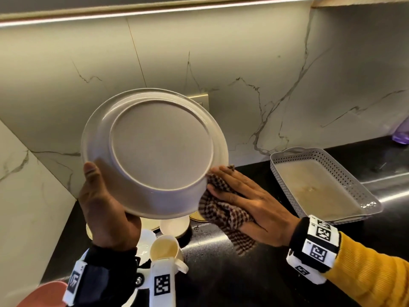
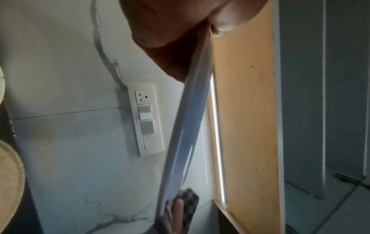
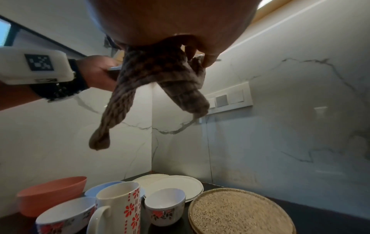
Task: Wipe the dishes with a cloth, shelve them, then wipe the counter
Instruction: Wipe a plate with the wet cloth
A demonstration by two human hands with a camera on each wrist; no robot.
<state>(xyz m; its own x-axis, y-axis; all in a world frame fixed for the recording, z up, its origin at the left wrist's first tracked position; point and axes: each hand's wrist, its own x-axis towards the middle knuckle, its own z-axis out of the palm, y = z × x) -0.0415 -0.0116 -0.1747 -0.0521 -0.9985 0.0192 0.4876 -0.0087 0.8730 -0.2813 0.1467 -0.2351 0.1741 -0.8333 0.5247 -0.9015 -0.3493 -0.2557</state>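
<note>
Grey ceramic plate [image 1: 155,151] held up above the black counter [image 1: 221,273], underside toward the person, tilted. Left hand [image 1: 106,209] grips its lower-left rim, thumb on the back. Right hand [image 1: 250,202] has fingers nearly straight, pressing a brown checked cloth [image 1: 223,213] against the plate's lower-right edge; loose cloth hangs below the palm. Perforated grey tray [image 1: 354,187] sits on the counter to the right, apart from the hands.

Left wrist view: plate rim [image 2: 192,126] seen edge-on, a switch panel [image 2: 146,118] on the marble wall behind, cloth at the far end of the rim.

Right wrist view: cloth dangles from the hand. On the counter below: floral mug [image 3: 120,209], small cup [image 3: 164,205], floral bowl [image 3: 66,216], pink bowl [image 3: 52,193], white plates [image 3: 172,185], round woven mat [image 3: 240,213].
</note>
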